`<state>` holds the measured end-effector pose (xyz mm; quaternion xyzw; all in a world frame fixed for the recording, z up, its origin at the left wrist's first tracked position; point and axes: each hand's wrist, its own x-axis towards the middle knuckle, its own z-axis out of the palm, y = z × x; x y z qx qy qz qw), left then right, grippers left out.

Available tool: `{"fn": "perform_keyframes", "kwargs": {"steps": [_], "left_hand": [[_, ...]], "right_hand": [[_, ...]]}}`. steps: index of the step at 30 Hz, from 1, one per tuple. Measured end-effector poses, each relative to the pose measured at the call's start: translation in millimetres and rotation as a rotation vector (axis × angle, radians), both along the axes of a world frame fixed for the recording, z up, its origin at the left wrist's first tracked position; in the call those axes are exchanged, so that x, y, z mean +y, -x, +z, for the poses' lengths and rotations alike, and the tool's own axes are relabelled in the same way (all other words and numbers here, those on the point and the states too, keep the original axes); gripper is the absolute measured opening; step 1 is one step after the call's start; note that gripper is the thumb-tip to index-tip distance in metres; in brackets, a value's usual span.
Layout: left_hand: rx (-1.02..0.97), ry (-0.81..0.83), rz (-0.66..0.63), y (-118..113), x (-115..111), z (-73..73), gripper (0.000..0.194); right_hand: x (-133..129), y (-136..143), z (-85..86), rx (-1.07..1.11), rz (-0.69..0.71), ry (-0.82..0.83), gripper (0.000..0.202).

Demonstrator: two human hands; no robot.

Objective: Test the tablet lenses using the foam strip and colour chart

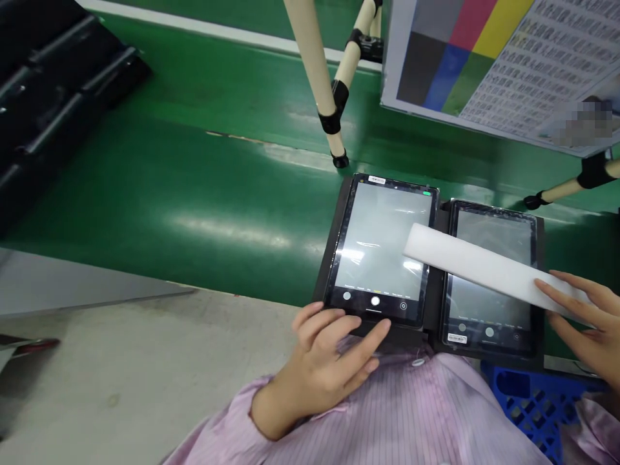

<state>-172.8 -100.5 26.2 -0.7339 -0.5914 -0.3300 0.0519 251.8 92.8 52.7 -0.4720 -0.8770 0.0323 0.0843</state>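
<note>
My right hand (588, 316) grips one end of a white foam block (477, 261), long and slim, with the fingers closed on it. Its free end reaches left over two tablets. The left tablet (382, 245) shows a lit camera screen with a white shutter button at the bottom. Beside it, the right tablet (489, 316) has a dimmer, similar screen, partly hidden under the foam. Both sit in a dark holder (433, 303). At the lower edge of the left tablet, my left hand (329, 352) rests with its fingers apart, holding nothing.
A board (407, 106) with colour patches and printed text stands at the upper right, near cream pipe legs (314, 58). Black cases (62, 84) lie at the upper left. A blue plastic crate (527, 400) is at the lower right, on the floor side. Green flooring (203, 194) spreads behind.
</note>
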Motion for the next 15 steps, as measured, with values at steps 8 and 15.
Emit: {"fn": "perform_keyframes", "kwargs": {"steps": [8,15], "left_hand": [[0.100,0.027,-0.279,-43.1,37.1,17.0,0.030],[0.250,0.108,-0.400,-95.1,61.2,12.7,0.037]], "right_hand": [[3.0,29.2,10.7,0.079,0.154,-0.015,0.045],[0.7,40.3,-2.1,0.211,0.061,0.065,0.052]]}}
